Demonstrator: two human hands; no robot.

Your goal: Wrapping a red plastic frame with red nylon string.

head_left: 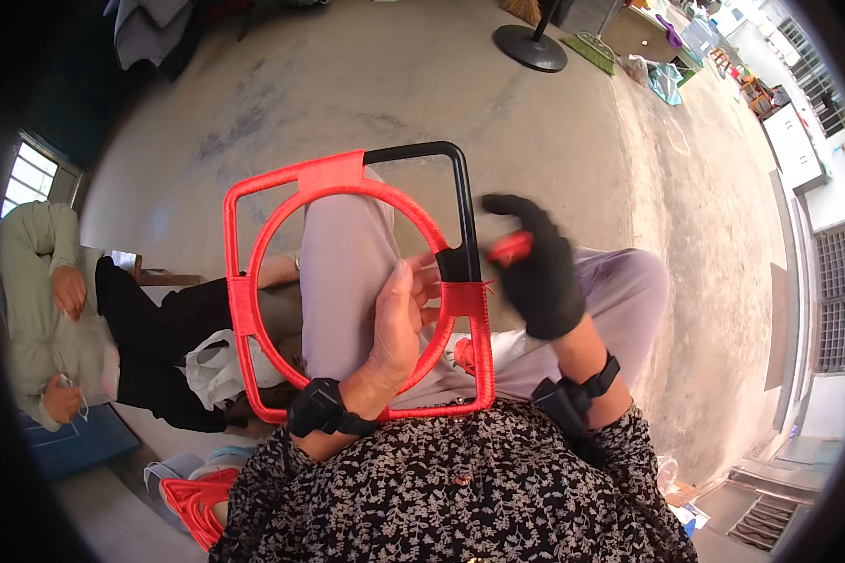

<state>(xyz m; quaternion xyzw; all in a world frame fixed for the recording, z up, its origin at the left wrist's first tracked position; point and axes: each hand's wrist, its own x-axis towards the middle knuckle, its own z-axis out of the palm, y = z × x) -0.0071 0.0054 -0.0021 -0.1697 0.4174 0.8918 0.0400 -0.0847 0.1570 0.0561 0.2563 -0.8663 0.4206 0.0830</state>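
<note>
A rounded square frame [237, 225] with a ring inside it stands upright over my lap. Tight red wrapping covers most of it, while its upper right corner is bare black. My left hand [392, 324], ungloved, reaches through the ring and grips its right side, fingers partly hidden behind the wrapped band. To the right of the frame and apart from it is my right hand [540, 277], in a black glove and blurred by motion. Its fingers curl around a small red bundle [510, 248], which looks like cord. More red material [464, 354] lies on my lap behind the frame.
Two people sit at the left; one person's hand [69, 291] rests near a knee. A white plastic bag [218, 361] lies beside my left leg. Red wrapped pieces [200, 502] sit at lower left. A round black stand base [530, 48] and broom head [589, 53] are on the concrete floor ahead.
</note>
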